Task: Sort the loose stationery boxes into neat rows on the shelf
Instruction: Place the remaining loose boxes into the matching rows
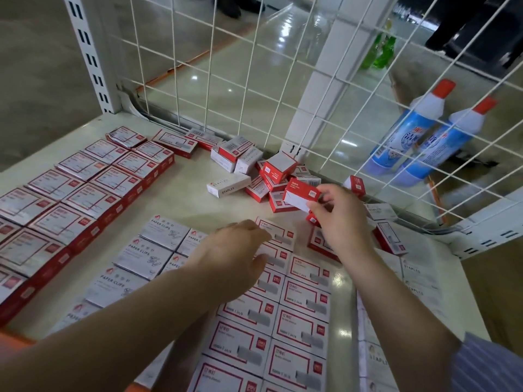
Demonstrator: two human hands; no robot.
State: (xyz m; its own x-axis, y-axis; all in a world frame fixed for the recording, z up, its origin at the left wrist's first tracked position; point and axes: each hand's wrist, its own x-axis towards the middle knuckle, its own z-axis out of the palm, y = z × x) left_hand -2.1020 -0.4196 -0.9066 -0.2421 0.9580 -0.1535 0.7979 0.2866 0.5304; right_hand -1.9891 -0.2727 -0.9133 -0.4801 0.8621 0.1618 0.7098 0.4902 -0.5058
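Observation:
My right hand point(338, 219) pinches a small red-and-white staple box point(300, 195) and holds it up over the loose pile point(271, 176) near the shelf's back corner. My left hand point(237, 250) lies flat, fingers relaxed, on the far end of the rows of red-framed staple boxes point(297, 312). Left of those run rows of white paper clip boxes point(147, 256). Larger red boxes point(85, 188) fill neat rows at the far left. White staples boxes point(418, 281) line the right side of the cream shelf point(181, 205).
A white wire grid point(254, 66) closes the shelf's back and right side. Behind it lean two blue bottles with red caps point(418, 131). A slotted white upright point(87, 52) stands at the back left. An orange edge point(14, 339) runs along the shelf front.

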